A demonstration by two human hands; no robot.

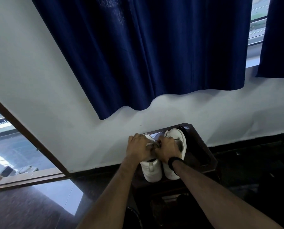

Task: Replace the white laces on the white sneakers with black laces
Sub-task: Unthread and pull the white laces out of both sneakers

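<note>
Two white leather sneakers are seen side by side on a dark wooden stool [202,146] against the white wall, heels toward the camera. The left hand [138,148] is curled over the left white sneaker [152,171], its fingers pinching a white lace [150,144]. The right hand [167,149], fingers bent, is closed on the same lace area beside the right white sneaker [179,138]. A black wristband [173,160] is worn on the right wrist.
</note>
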